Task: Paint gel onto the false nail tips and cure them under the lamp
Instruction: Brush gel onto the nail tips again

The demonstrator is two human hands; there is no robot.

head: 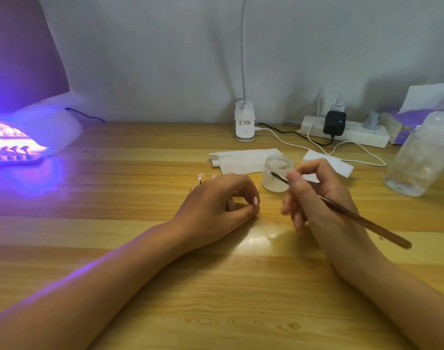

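Both forearms lie across the wooden counter point(215, 311), reaching in from the bottom edge. The left hand point(223, 205) rests on the wood with its fingers curled under and the thumb tip meeting the forefinger. Whether it pinches anything there I cannot tell, since the fingers hide the gap. The right hand point(316, 195) is raised a little and grips a thin brown brush point(354, 218) between thumb and forefinger, the other fingers hanging loosely curled. The handle slants back to the right and the dark bristle end lies in front of a small open frosted jar point(279, 173). Just behind the left hand's knuckles, a few pale pink nail tips point(200, 176) peek out, mostly hidden by the hand. Beyond the jar lies a folded paper towel point(241, 160). To the right stands a clear bottle point(422, 157), blurred and tilted by the lens. Farther back, by the wall, sits the white base of a desk lamp point(244, 125) whose neck runs out of the top of the frame, and a power strip point(354, 132) with a black adapter point(334, 122) plugged in. At the far left the curing lamp point(51, 127) glows purple, cut off by the edge, with a row of tips on stands point(13, 149) under it, washed out by the glare.
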